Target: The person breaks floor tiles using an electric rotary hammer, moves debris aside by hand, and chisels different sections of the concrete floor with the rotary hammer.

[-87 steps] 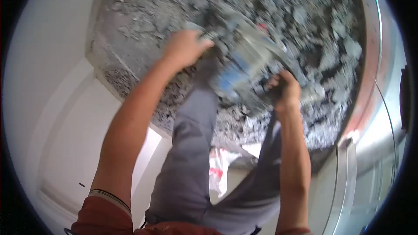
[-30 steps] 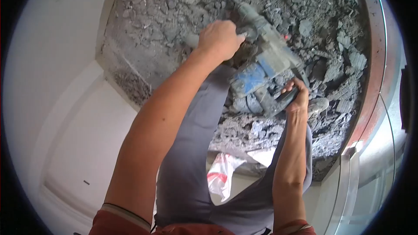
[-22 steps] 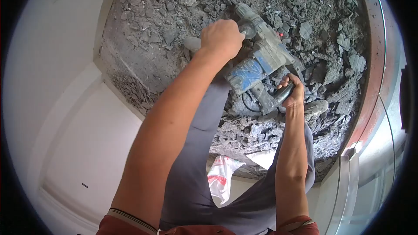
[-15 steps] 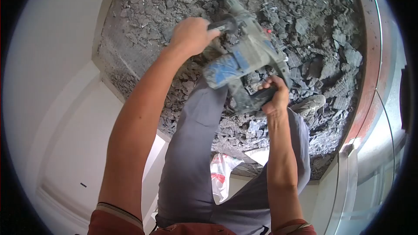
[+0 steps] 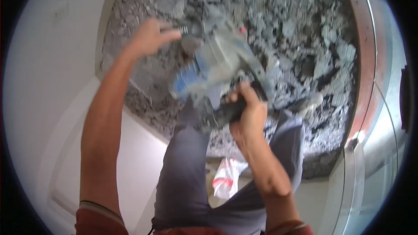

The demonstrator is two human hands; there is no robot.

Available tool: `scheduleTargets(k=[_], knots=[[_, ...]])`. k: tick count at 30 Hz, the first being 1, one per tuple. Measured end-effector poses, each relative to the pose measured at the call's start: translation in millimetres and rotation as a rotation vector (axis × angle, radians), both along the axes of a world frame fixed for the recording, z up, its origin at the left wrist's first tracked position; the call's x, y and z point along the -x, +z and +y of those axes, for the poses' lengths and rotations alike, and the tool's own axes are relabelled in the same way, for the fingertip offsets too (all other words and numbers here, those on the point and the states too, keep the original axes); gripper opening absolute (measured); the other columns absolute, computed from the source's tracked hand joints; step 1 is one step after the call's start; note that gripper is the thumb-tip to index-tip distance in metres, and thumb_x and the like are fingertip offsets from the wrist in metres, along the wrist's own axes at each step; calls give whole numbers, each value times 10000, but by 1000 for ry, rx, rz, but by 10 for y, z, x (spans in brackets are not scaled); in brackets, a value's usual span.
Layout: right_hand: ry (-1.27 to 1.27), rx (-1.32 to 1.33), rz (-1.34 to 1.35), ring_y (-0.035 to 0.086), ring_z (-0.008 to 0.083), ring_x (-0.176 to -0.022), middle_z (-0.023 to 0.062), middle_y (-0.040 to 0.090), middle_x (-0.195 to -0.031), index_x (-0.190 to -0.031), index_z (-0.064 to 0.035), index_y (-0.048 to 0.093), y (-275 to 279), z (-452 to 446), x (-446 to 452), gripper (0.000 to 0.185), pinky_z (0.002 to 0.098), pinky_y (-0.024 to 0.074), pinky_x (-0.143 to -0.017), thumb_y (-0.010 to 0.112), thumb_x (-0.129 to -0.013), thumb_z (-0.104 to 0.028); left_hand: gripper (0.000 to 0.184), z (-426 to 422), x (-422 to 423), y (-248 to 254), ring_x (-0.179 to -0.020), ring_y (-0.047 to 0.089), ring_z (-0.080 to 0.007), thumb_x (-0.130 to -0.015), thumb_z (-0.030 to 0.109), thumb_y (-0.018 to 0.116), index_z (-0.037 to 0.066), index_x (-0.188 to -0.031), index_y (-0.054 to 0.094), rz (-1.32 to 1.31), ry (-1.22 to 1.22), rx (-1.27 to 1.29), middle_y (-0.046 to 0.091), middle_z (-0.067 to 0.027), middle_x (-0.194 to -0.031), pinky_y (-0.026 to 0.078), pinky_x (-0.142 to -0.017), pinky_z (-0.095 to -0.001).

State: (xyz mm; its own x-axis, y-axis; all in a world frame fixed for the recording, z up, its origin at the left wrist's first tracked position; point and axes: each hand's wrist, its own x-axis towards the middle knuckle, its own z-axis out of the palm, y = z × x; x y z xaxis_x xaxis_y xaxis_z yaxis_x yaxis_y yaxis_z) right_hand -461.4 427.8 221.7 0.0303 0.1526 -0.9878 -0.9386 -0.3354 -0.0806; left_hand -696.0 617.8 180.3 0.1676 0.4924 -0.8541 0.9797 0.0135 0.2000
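Note:
A dusty grey-and-blue rotary hammer hangs over broken rubble, blurred by motion, its front end pointing up and left in the view. My left hand is closed around the dark side handle near the front of the tool. A short ribbed piece shows between that hand and the tool's collar. My right hand is wrapped round the black rear handle. The tip of the tool is too blurred against the rubble to make out.
Broken tile and mortar rubble covers the floor. A white wall stands at left, and a reddish sill with a metal frame runs along the right. A white-and-red bag lies between my legs. A shoe stands on the rubble.
The rotary hammer has moved left and slightly down in the view, with both hands on it. My left arm has shifted left, and my right hand has moved left and lower.

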Motion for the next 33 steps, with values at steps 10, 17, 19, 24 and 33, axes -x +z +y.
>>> scheduleTargets(k=[10, 17, 19, 24, 33], knots=[[139, 159, -32, 543, 197, -646, 66, 582, -735, -831, -70, 579, 141, -584, -667, 151, 356, 448, -635, 648, -911, -178, 520, -599, -393, 486, -933, 697, -410, -853, 427, 758, -5, -1138, 707, -60, 193, 71, 711, -257, -967, 532, -835, -476], [338, 19, -311, 618, 196, -817, 71, 639, -991, -1182, -57, 578, 1300, -192, -580, 398, 376, 538, -783, 719, -834, -190, 455, -595, 15, 921, -781, 710, -385, -842, 378, 780, 10, -1103, 718, -438, 354, -78, 709, -213, -806, 555, -708, -428], [284, -159, -308, 594, 186, -820, 59, 630, -999, -1191, -72, 569, 1214, 70, -515, 363, 378, 521, -780, 697, -869, -182, 464, -183, 5, 758, -746, 701, -383, -849, 396, 769, 16, -1109, 717, -517, 344, -195, 709, -204, -794, 547, -690, -436], [423, -217, -572, 573, 173, -808, 62, 616, -975, -1171, -69, 571, 1004, 861, -155, 277, 353, 494, -749, 637, -907, -124, 434, 366, 57, -15, -692, 678, -344, -893, 457, 709, 55, -1051, 744, -549, 403, -193, 694, -200, -780, 512, -648, -449], [1252, -49, -534, 614, 114, -724, 34, 657, -792, -937, 9, 678, 1249, 939, -54, 148, 275, 488, -668, 682, -810, -66, 523, -1860, 279, 82, -626, 662, -310, -957, 519, 601, 15, -875, 716, -353, 985, 184, 642, -157, -646, 476, -626, -417]])
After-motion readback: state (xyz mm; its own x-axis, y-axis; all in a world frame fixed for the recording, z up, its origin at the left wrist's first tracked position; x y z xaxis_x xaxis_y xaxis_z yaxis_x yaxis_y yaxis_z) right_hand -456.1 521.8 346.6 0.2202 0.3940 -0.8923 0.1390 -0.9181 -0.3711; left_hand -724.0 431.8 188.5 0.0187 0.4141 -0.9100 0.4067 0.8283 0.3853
